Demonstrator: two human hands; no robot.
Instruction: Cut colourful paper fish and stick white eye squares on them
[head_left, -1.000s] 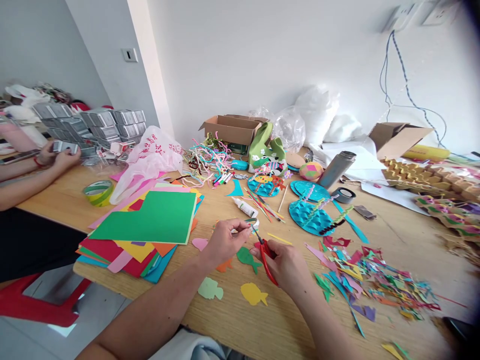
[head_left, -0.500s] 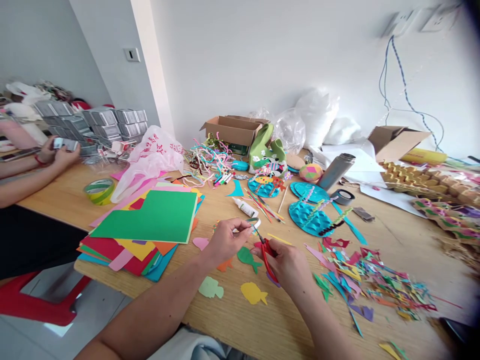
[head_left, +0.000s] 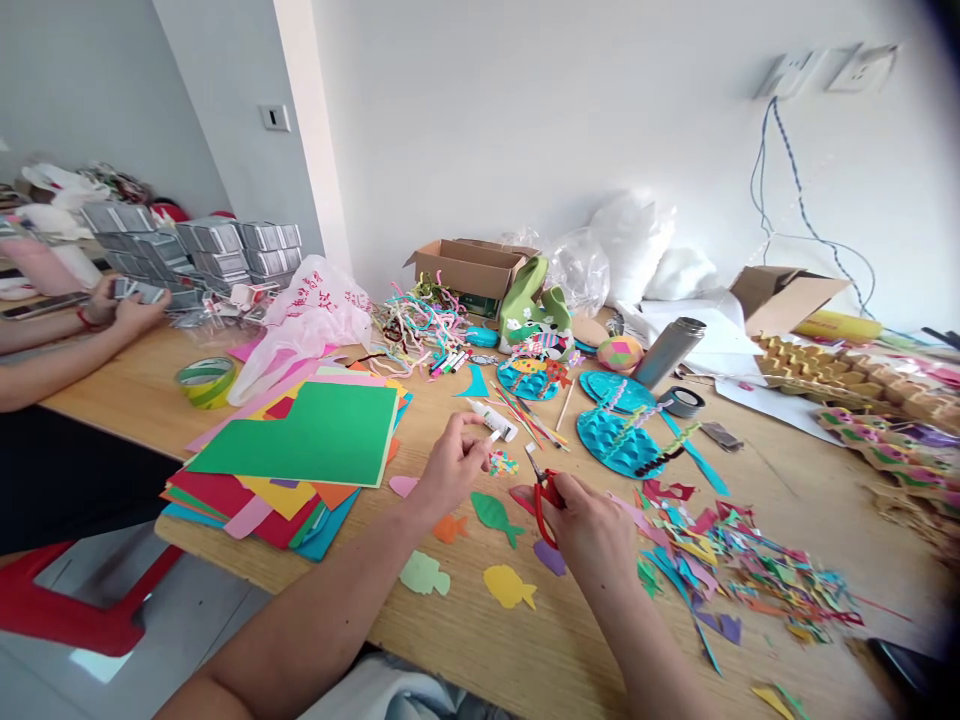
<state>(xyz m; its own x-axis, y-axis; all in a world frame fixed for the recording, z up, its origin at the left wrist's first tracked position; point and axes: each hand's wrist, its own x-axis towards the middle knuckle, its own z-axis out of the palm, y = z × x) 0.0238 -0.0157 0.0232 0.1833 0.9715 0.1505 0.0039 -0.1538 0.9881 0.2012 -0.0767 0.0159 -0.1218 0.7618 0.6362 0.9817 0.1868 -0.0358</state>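
My left hand (head_left: 456, 462) is closed, pinching a small white strip (head_left: 495, 436) between thumb and fingertips. In my right hand (head_left: 589, 515) are red-handled scissors (head_left: 541, 505), their tips pointing away from me and apart from the strip. A tiny white piece (head_left: 530, 447) shows just beyond the scissor tips. Below my left fingertips lies a small pile of coloured paper bits (head_left: 504, 463). Paper fish lie around my hands: a green fish (head_left: 496, 515), a yellow fish (head_left: 508, 586), a pale green fish (head_left: 424, 573) and an orange fish (head_left: 449, 528). A white glue bottle (head_left: 495, 421) lies behind my left hand.
Coloured paper sheets (head_left: 330, 430) are stacked at left, near a tape roll (head_left: 205, 382). Paper scraps (head_left: 750, 570) spread at right. Blue egg-carton discs (head_left: 607, 445) and a metal flask (head_left: 675, 350) stand farther back. Another person's hands (head_left: 127, 308) hold grey items at far left.
My left hand has drawn slightly back from the scissors, so the strip and blades are now apart. My right hand has shifted a little right. The view has tilted slightly.
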